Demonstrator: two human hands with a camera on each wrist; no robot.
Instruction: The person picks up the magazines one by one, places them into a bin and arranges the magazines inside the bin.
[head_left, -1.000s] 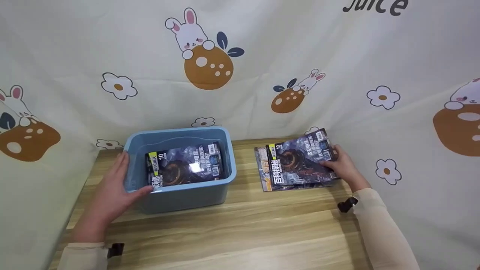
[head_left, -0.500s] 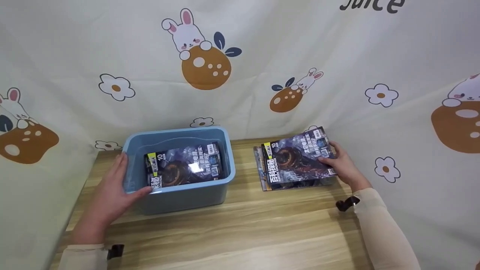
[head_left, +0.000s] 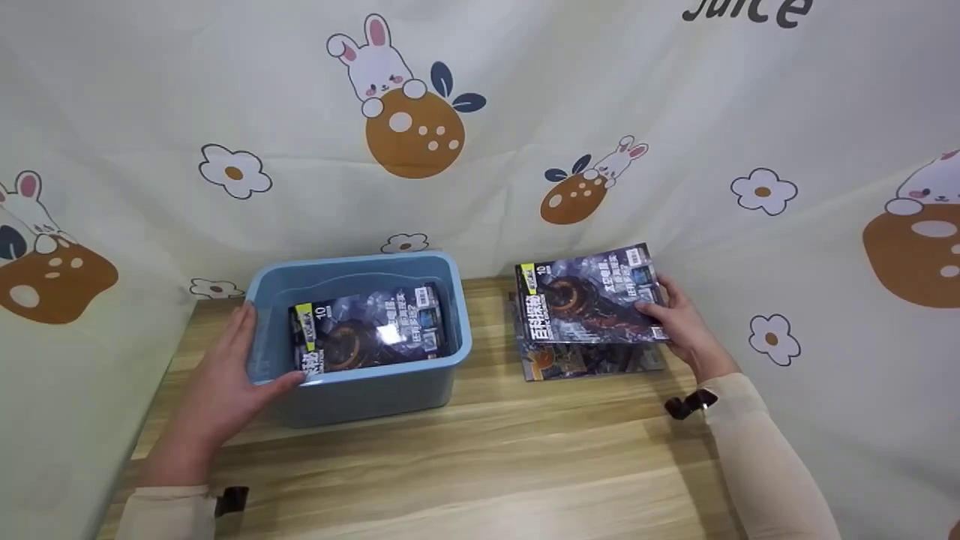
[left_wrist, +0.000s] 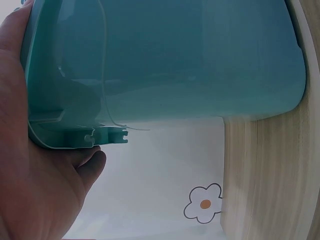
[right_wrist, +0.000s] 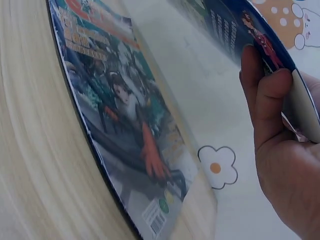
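We see the right hand [head_left: 682, 330] pinching the right edge of a magazine [head_left: 589, 298], thumb on the cover and fingers [right_wrist: 262, 95] curled under, so the grip is clamped on it. The magazine is lifted clear of the pile [head_left: 592, 358], tilted, above the back right part of the worktop [head_left: 487, 465]. Its cover carries a yellow corner tag, the number 10, large white Chinese characters down the left edge and a barcode label at the upper right; we cannot read the smaller print. The pile lies flat near the right edge, its top cover showing a drawn figure and a barcode [right_wrist: 155, 220] in the right wrist view.

The left hand [head_left: 225, 382] rests against the left wall of the blue bin [head_left: 360, 390], fingers straight along the rim and thumb hooked over the front left corner, so that grip is apart. The bin stands at the back left of the worktop, and a second magazine [head_left: 371, 330] with the same cover and the number 10 lies inside it.

Behind hangs a curtain [head_left: 525, 90] printed with rabbits and flowers and the word "Juice" [head_left: 746, 11].
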